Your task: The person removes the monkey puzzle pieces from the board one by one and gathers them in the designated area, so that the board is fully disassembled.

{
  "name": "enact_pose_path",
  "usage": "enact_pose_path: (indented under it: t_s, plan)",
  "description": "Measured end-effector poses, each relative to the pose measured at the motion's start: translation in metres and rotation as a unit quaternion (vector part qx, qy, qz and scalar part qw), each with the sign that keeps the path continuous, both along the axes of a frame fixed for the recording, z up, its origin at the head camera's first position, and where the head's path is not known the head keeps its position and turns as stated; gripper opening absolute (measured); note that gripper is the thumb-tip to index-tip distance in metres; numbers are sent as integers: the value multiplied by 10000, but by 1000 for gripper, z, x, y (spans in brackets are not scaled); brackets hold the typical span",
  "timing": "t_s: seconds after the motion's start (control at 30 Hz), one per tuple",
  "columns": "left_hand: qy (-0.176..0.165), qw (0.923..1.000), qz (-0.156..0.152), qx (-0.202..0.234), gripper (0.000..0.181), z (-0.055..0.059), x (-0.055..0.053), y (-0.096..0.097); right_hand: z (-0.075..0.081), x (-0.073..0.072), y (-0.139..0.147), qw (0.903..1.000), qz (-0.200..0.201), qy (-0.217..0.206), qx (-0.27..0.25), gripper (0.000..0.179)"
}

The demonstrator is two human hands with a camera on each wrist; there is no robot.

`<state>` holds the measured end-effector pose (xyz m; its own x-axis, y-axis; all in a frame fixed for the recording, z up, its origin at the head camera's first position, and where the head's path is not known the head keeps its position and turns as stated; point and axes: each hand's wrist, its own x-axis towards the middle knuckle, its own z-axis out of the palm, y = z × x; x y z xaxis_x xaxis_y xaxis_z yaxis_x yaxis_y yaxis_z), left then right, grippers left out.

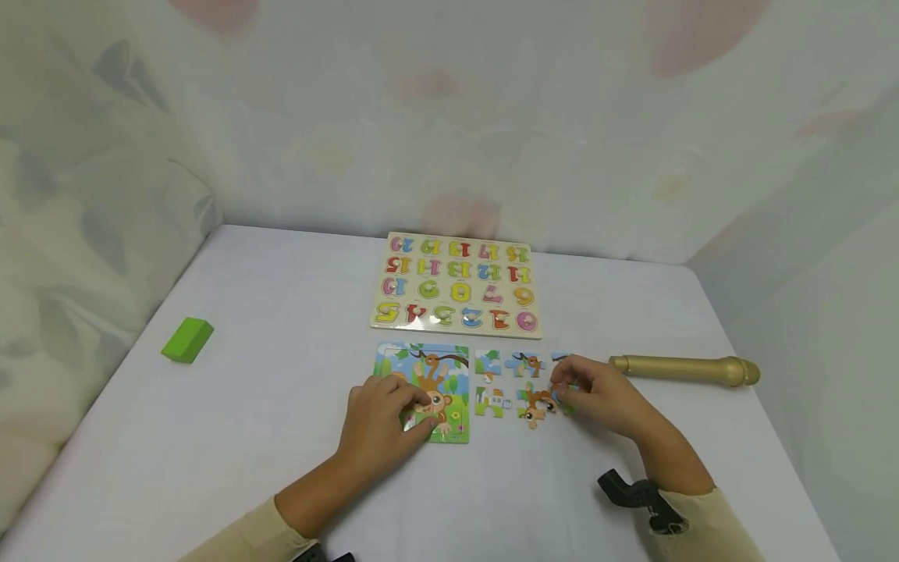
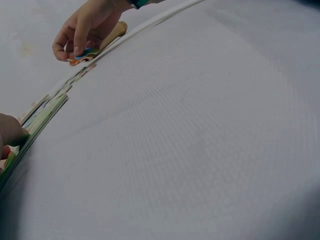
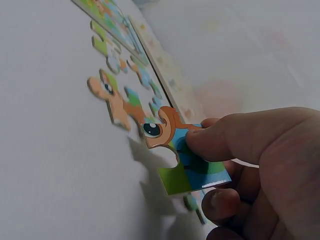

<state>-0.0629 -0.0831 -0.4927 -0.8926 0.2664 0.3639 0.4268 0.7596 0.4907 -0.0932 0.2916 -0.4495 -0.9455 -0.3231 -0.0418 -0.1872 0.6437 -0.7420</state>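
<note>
Right wrist — right hand [image 3: 270,155] pinches puzzle piece [image 3: 197,174], gap beneath — left hand [image 1: 382,414], fingers loose, over edge of board [image 1: 460,398]

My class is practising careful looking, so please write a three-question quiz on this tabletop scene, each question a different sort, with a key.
1. What does the right grip hold?
2. True or false: in the head view, the green block lies to the left of the number board.
3. The left grip rests on:
A) the gold microphone
B) the monkey picture board
C) the green block

Key: 1. A puzzle piece, between thumb and fingers. 2. True. 3. B.
</note>
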Motion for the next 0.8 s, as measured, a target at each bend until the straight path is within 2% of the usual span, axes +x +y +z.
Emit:
enact_pose_path:
  t_s: [0.17,0.47,0.8]
  plan:
    - [73,10000,18,-4,27,-2,-1,-1,-4,3,13,10000,-47,-74,41,15]
    - [16,10000,23,-26,27,0,0,-1,-1,7,22,9996,-26,-249,154,11]
    - [-25,10000,35,-29,27,-1,0,-1,-5,9,20,9960,-632,-151,606,13]
